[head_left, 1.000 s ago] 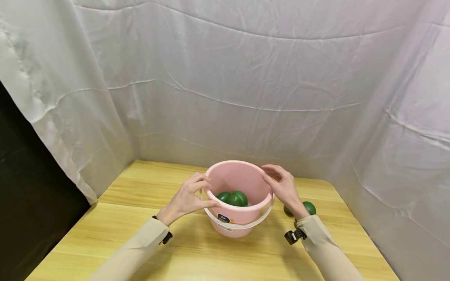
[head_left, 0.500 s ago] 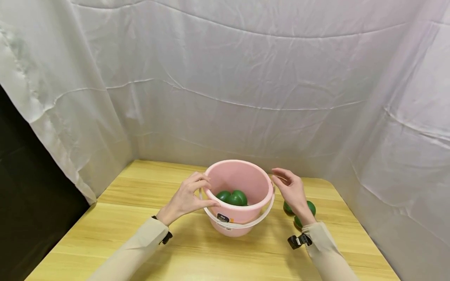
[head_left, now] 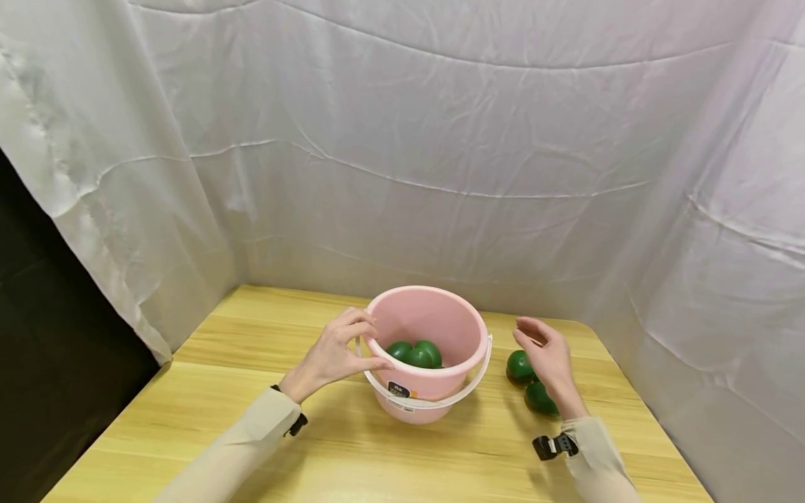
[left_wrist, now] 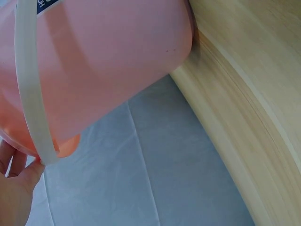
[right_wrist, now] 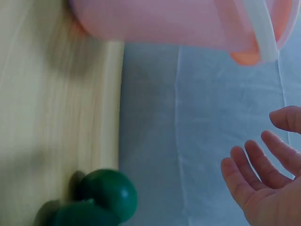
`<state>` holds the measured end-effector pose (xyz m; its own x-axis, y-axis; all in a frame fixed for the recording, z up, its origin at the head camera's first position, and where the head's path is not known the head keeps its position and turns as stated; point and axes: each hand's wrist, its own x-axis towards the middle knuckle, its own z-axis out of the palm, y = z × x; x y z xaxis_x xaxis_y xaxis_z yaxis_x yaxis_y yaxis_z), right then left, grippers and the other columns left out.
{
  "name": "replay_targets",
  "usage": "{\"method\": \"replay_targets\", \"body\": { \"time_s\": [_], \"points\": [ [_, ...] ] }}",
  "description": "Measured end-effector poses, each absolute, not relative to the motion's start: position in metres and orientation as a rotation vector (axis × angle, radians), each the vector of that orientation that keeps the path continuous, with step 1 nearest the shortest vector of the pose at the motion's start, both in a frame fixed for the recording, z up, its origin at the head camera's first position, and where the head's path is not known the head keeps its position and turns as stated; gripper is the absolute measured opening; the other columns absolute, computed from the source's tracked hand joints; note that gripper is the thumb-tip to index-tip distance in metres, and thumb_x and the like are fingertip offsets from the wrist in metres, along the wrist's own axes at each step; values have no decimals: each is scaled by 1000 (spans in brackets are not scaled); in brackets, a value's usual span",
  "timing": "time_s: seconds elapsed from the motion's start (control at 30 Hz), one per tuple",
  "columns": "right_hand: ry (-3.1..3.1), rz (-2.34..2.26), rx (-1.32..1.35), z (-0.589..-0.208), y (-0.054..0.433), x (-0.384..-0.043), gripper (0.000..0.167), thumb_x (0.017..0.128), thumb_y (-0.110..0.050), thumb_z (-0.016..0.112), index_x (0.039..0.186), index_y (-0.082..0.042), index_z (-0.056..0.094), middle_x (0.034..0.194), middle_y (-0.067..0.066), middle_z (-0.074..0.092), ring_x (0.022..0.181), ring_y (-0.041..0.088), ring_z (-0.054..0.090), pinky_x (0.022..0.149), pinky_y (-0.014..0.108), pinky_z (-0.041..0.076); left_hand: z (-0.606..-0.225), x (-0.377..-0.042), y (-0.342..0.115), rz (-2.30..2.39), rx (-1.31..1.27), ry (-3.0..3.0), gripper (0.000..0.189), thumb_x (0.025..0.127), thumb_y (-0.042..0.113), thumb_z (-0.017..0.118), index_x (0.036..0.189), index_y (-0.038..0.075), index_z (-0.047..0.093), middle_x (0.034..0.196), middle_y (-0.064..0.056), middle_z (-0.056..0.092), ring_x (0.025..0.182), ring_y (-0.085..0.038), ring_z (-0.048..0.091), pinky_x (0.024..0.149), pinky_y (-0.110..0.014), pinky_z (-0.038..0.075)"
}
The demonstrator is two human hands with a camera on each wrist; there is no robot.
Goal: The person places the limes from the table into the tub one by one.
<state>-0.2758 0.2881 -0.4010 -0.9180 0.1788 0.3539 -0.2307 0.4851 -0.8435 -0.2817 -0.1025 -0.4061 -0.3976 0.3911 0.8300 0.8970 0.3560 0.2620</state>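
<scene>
A pink bucket with a white handle stands on the table, several glossy dark green, fruit-like round things lying inside it. At its left rim, my left hand grips the edge with fingers and thumb. The left wrist view shows that hand right where the handle meets the rim. My right hand is held to the right of the bucket, fingers loosely bent and holding nothing. Near and partly under it in the head view are more green round things on the table.
The wooden table fills the lower part of the head view. Pale cloth sheets hang behind it and at both sides. A black area shows at the far left.
My right hand has left the bucket's right rim and moved rightward, over toward the green round things on the table. My left hand and the bucket have stayed in place.
</scene>
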Motion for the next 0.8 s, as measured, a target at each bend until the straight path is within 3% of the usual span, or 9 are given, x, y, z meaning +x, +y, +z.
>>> {"method": "replay_targets", "body": {
  "time_s": [0.13,0.27,0.37,0.47,0.57,0.8],
  "points": [
    [-2372,1368,-35,-406,299,-272,37,95,-26,65,127,-6,63,129,15,63,97,-13,55,82,4,45,-406,-283,-102,-945,-1118,-1950,43,65,46,89,87,14,68,103,-2,66,103,-22,60,88,-41,55],
    [-2453,1254,-70,-406,308,-267,41,96,-33,64,127,-7,63,128,15,64,107,6,61,85,8,44,-406,-282,-103,-935,-1118,-1948,43,65,46,89,86,14,68,103,-2,66,102,-22,60,86,-41,55],
    [-2549,1167,-68,-406,316,-264,42,97,-33,62,128,-5,62,127,18,65,116,26,61,94,26,48,-407,-282,-103,-932,-1118,-1949,43,64,46,89,86,15,68,103,-2,66,101,-22,60,84,-40,55],
    [-2654,1065,-30,-408,324,-262,42,97,-29,61,127,0,62,125,23,65,116,37,60,98,46,47,-408,-282,-103,-934,-1117,-1954,44,65,46,89,87,15,68,103,-2,66,101,-22,60,85,-40,55],
    [-2747,962,5,-412,332,-260,40,96,-25,63,124,3,63,121,25,65,112,41,61,94,53,48,-407,-282,-103,-944,-1115,-1962,43,65,46,89,88,14,68,102,-2,65,101,-21,60,85,-40,55],
    [-2929,847,23,-423,346,-256,43,93,-27,67,121,5,63,117,25,66,106,41,62,86,51,53,-407,-282,-103,-950,-1107,-1981,45,65,47,88,89,15,69,102,0,65,102,-18,59,87,-39,55]
  ]
}}
